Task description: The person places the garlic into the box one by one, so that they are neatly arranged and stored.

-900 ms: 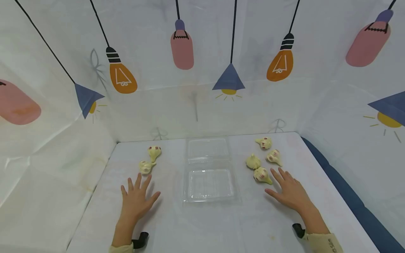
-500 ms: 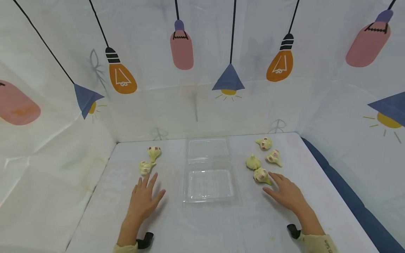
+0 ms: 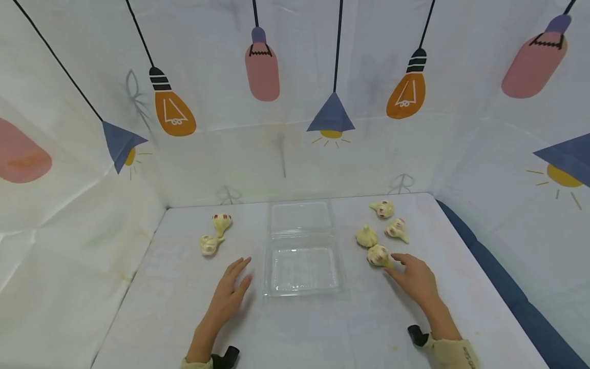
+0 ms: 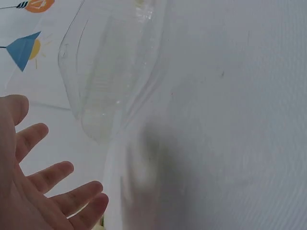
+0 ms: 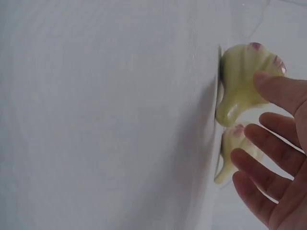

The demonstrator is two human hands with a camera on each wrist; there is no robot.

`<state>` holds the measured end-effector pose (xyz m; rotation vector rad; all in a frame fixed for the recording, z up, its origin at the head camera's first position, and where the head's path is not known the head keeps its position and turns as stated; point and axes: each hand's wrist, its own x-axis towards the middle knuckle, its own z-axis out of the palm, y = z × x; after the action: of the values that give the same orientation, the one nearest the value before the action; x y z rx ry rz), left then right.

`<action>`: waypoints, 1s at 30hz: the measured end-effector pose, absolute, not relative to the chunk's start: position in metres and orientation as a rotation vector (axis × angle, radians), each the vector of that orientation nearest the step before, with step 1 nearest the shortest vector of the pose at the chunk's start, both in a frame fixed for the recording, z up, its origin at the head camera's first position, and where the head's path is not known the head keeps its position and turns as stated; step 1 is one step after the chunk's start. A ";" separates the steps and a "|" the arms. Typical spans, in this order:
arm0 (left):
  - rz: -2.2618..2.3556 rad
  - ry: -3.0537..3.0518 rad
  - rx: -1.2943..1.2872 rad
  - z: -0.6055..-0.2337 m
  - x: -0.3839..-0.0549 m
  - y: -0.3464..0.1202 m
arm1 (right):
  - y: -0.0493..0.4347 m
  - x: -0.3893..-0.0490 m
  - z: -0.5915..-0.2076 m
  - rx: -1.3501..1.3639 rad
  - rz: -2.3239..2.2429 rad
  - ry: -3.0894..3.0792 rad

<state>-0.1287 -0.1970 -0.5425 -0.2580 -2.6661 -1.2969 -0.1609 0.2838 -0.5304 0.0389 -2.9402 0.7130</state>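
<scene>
My right hand [image 3: 417, 279] is at the nearest garlic bulb [image 3: 378, 254] of the right group, thumb and fingers spread around its stem end. In the right wrist view the thumb overlaps this bulb [image 5: 237, 76]; whether it touches cannot be told. A second bulb [image 5: 235, 143] shows behind the fingers. My left hand [image 3: 227, 297] hovers over the table with relaxed fingers, holding nothing, left of a clear plastic clamshell box [image 3: 304, 271]. The box lies with its lid [image 3: 301, 218] folded back. Its edge also shows in the left wrist view [image 4: 110, 72].
Several more garlic bulbs lie at the right, among them a back one [image 3: 382, 208]. Two bulbs [image 3: 222, 223] sit at the back left. The white table [image 3: 295, 338] meets white sheets printed with lamps. Blue fabric [image 3: 498, 277] borders the right edge.
My left hand has moved right, away from the left bulbs and toward the box. My right hand has shifted slightly left to the nearest bulb, its fingers drawing in.
</scene>
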 end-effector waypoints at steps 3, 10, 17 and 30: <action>-1.438 -2.562 -0.277 -0.547 -0.131 -0.191 | 0.283 -0.163 -0.531 0.016 0.753 -2.900; -1.628 -2.412 -0.274 -0.519 -0.121 -0.170 | 0.279 -0.170 -0.532 -0.066 0.837 -2.890; -1.726 -2.366 -0.258 -0.525 -0.124 -0.162 | 0.276 -0.170 -0.535 -0.186 0.920 -2.905; -1.836 -2.305 -0.257 -0.531 -0.131 -0.149 | 0.274 -0.170 -0.540 -0.271 0.966 -2.894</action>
<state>-0.1308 -0.1495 -0.5310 -0.2566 -2.3047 -1.8360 -0.1703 0.2737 -0.5399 -0.2708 -2.8941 0.9655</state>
